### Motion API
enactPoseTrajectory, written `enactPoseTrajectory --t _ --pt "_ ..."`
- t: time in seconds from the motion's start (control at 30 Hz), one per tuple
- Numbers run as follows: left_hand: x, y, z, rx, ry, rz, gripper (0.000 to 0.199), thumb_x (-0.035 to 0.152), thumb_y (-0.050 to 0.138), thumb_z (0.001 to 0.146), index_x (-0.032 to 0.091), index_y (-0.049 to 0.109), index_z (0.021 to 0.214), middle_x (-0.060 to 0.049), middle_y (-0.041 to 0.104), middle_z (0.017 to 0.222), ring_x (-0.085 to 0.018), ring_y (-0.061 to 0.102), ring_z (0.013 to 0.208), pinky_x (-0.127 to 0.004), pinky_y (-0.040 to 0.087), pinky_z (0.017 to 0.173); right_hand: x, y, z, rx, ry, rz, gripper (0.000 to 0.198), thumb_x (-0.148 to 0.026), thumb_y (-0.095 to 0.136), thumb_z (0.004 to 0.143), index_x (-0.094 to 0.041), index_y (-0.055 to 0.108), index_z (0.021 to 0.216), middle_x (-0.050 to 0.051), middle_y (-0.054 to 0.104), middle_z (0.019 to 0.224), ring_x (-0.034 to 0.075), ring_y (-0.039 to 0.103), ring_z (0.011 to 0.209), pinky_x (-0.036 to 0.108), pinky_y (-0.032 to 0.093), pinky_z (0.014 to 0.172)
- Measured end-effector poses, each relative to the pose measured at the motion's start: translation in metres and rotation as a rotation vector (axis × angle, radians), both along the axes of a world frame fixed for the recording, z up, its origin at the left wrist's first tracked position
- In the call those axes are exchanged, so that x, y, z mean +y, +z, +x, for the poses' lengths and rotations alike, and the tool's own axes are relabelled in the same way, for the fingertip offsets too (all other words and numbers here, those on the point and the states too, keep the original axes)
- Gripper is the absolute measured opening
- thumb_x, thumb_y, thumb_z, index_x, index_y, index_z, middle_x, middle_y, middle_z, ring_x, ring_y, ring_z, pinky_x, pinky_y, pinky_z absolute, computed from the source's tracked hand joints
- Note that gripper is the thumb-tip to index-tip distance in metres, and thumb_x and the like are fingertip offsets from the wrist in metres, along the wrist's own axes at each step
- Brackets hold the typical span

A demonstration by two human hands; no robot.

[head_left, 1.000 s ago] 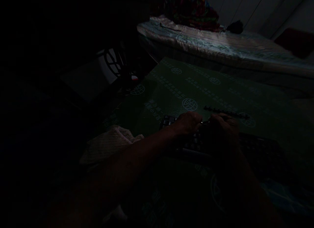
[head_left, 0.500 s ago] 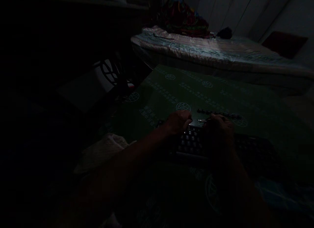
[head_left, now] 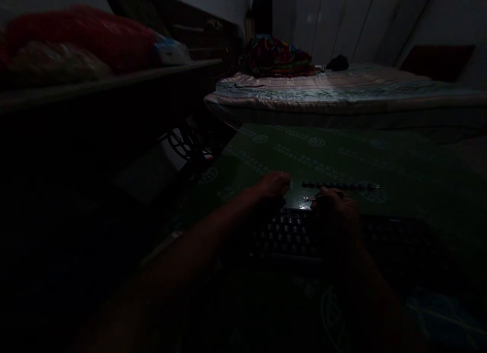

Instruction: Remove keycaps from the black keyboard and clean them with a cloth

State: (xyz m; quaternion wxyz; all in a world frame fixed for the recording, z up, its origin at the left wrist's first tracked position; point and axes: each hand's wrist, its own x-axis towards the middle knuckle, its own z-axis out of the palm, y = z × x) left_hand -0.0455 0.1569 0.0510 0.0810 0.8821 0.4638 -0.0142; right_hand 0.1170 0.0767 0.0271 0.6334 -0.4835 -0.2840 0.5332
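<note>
And here we are in dim light: my right hand [head_left: 337, 206] has its grip pinched narrow on a slim metal-tipped tool [head_left: 309, 198] — the bright tip pointing left, just beyond the back edge of the keyboard [head_left: 291, 236]. Across from it, my left hand [head_left: 274, 184] is curled, fingers bent, near that same back edge; whether this grip holds anything, I cannot tell in the dark. The keyboard lies in front of me on the green tabletop [head_left: 281, 160], keys catching light between my forearms, its right end running past my right wrist into shadow. Just behind it, a straight row of small dark keycaps [head_left: 340, 185] — apart from the keyboard. Lower right, a blue checked cloth [head_left: 449, 317]; past the tabletop's far edge, a bed [head_left: 342, 92].
</note>
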Motion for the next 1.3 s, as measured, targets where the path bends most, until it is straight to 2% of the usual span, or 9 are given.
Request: enactPoseTrajectory --t 0.17,0.3,0.5,0.97,1.3 --pt "0.021 -0.02 0.016 0.05 0.001 0.053 0.024 0.021 0.045 0.082 0.013 0.063 0.095 -0.01 0.065 0.1 -0.019 0.061 0.09 -0.025 0.045 0.07 0.002 0.003 0.003 0.12 -0.015 -0.016 0.03 -0.039 0.073 0.057 -0.017 0.053 0.06 -0.003 0.058 0.042 0.009 0.046 0.03 0.018 0.033 0.03" --pt "0.03 -0.027 0.025 0.057 0.002 0.079 0.026 0.023 0.043 0.083 0.013 0.063 0.095 -0.012 0.065 0.098 -0.02 0.061 0.089 -0.026 0.045 0.067 0.005 0.0 0.005 0.169 -0.005 -0.041 0.032 -0.04 0.074 0.057 -0.017 0.052 0.06 -0.002 0.058 0.043 0.009 0.047 0.032 0.018 0.034 0.031" --pt "0.038 -0.026 0.033 0.086 -0.039 0.083 0.027 0.023 0.042 0.082 0.014 0.066 0.092 -0.012 0.065 0.096 -0.021 0.062 0.086 -0.026 0.045 0.064 0.005 0.0 0.004 0.152 0.006 -0.059 0.031 -0.039 0.074 0.057 -0.017 0.054 0.064 -0.002 0.059 0.044 0.01 0.049 0.032 0.018 0.035 0.031" --pt "0.031 -0.021 0.035 0.092 -0.07 0.108 0.029 0.025 0.04 0.084 0.015 0.066 0.092 -0.01 0.064 0.095 -0.019 0.06 0.086 -0.025 0.043 0.064 0.004 0.004 0.003 0.097 0.014 -0.071 0.029 -0.039 0.073 0.057 -0.016 0.055 0.06 -0.001 0.058 0.044 0.009 0.047 0.032 0.018 0.034 0.032" --pt "0.03 -0.021 0.032 0.011 -0.07 0.086 0.024 0.023 0.045 0.081 0.015 0.066 0.089 -0.01 0.063 0.093 -0.02 0.059 0.085 -0.028 0.044 0.068 0.001 0.004 0.003 0.096 0.032 -0.056 0.029 -0.039 0.074 0.056 -0.016 0.057 0.061 -0.001 0.059 0.045 0.009 0.048 0.033 0.018 0.035 0.032"
